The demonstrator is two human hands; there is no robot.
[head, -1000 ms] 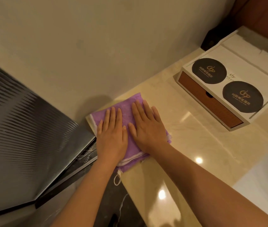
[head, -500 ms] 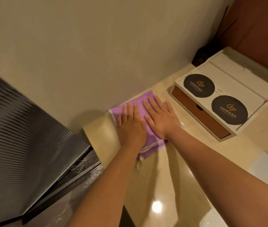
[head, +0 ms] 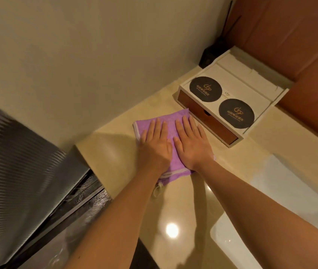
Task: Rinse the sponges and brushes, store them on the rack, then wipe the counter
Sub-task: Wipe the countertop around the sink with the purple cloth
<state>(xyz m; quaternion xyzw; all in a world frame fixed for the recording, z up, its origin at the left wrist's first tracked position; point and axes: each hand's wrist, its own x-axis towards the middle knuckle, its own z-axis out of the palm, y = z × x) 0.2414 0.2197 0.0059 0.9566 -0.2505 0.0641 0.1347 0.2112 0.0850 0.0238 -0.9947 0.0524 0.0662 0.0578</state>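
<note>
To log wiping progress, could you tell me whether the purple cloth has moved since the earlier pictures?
Yes. The purple cloth has slid right along the counter, from its left end close to the white box.

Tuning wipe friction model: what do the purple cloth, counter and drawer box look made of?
Purple cloth: soft fabric, maybe microfibre, matte, white stitched edging.
Counter: beige polished stone or stone-look, glossy, shows a bright reflection.
Drawer box: white matte board top, brown wood-look drawer front; real wood unclear.
</note>
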